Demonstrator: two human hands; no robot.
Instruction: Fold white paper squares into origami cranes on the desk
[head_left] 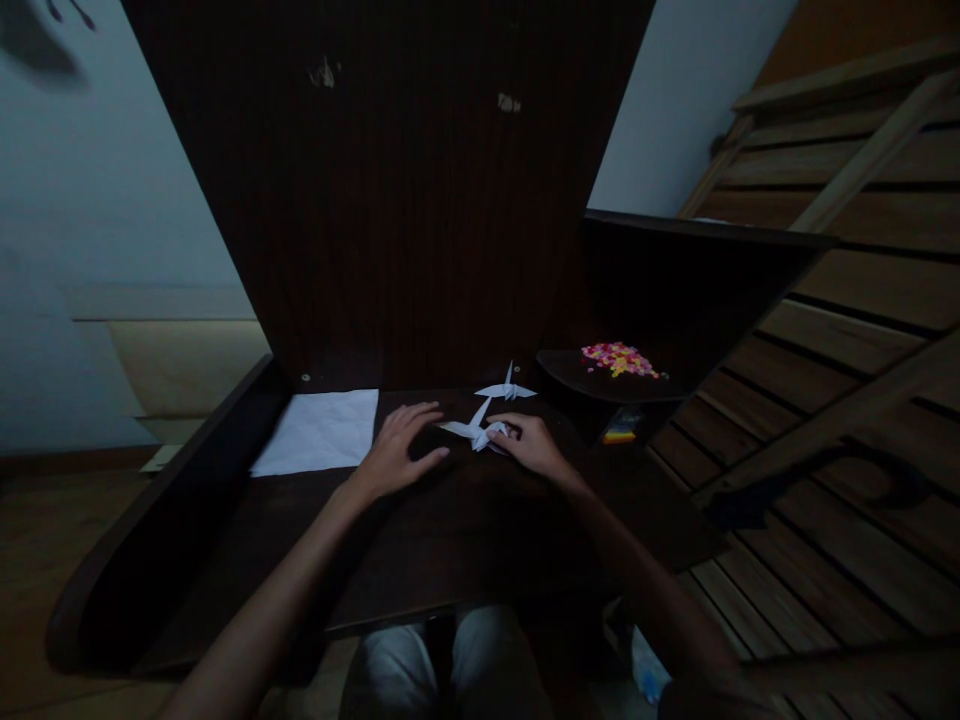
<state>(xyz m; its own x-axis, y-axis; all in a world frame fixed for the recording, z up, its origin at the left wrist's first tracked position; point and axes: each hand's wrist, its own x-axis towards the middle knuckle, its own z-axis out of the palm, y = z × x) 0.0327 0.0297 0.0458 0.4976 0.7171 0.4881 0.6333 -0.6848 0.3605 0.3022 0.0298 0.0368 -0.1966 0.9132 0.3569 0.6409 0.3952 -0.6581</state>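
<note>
My right hand point(529, 443) has its fingers closed on the right side of a white folded paper crane point(474, 430) low over the dark desk. Left of the crane, my left hand point(400, 448) is open, thumb apart from the fingers, with nothing in it. Its fingertips come close to the crane's left wing. Just behind stands a second paper crane point(508, 388), wings spread and one point upright. A white sheet of paper point(319, 432) lies flat to the left of my left hand.
A small shelf point(559, 372) at the right bears a pile of colourful bits point(619, 358). Beneath it sits a yellow item point(619, 437). A raised side edge point(161, 520) bounds the desk on the left, and a wooden slatted frame point(862, 330) stands at the right.
</note>
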